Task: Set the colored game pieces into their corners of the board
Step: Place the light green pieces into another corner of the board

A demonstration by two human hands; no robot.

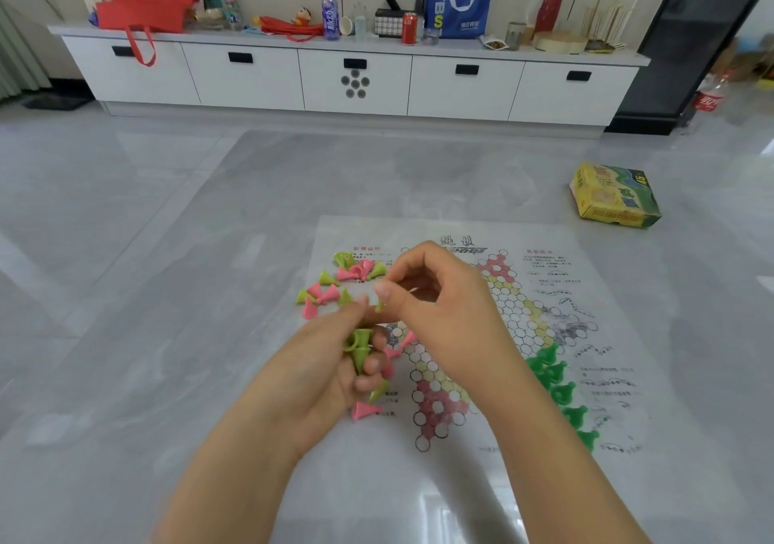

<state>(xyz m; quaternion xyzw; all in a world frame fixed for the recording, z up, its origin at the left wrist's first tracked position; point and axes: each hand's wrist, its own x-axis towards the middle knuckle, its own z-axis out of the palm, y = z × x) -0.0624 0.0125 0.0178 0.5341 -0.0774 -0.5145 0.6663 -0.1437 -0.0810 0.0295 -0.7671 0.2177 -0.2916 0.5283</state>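
Note:
A paper checkers board (523,313) with a star of circles lies on the floor. My left hand (335,367) curls round a bunch of lime-green cone pieces (359,344). My right hand (439,305) hovers over the board's left part and pinches one lime-green piece (380,305) between thumb and forefinger, close to the left fingertips. Loose pink and lime-green pieces (335,284) lie at the board's left edge. A few pink pieces (364,410) lie beneath my left hand. Dark green pieces (561,388) stand in the right corner of the star.
A yellow-green game box (613,196) sits on the grey tiled floor at the far right. A long white cabinet (356,78) with bags, bottles and cans on top runs along the back wall. A cola bottle (710,99) stands by a dark pillar.

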